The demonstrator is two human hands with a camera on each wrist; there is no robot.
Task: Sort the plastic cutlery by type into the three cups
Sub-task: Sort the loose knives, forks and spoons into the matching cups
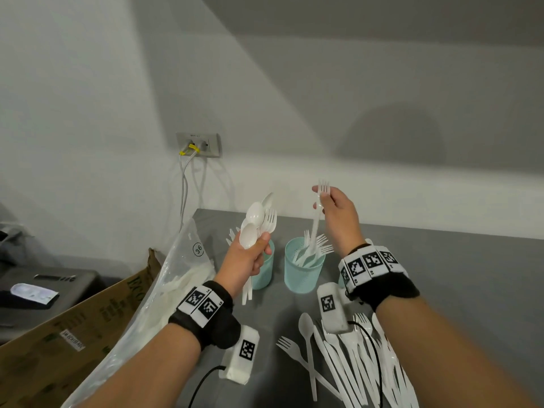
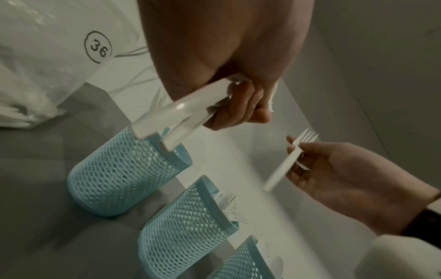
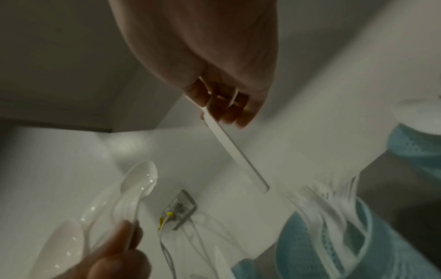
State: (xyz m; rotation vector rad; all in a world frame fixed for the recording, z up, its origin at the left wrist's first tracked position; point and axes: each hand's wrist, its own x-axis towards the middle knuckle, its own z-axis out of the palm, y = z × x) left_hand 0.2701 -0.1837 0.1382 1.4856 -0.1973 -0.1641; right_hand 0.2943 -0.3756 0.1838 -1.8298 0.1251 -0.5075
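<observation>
My left hand point(image 1: 253, 256) grips a bundle of white plastic spoons and forks point(image 1: 259, 222), heads up, above the left mesh cup point(image 1: 266, 273); the bundle's handles point(image 2: 181, 117) jut below its fingers point(image 2: 241, 107). My right hand point(image 1: 329, 207) pinches one white fork point(image 1: 317, 214) near its tines, with the handle point(image 3: 236, 151) hanging down over the middle teal cup point(image 1: 303, 276), which holds several forks point(image 1: 316, 248). The third cup point(image 2: 238, 264) is almost hidden behind my right wrist in the head view.
Loose forks, spoons and knives point(image 1: 347, 363) lie on the grey table point(image 1: 441, 275) near its front right. A clear plastic bag point(image 1: 176, 275) of cutlery leans at the left, beside a cardboard box point(image 1: 73, 334). A wall socket point(image 1: 198, 144) with cables is behind.
</observation>
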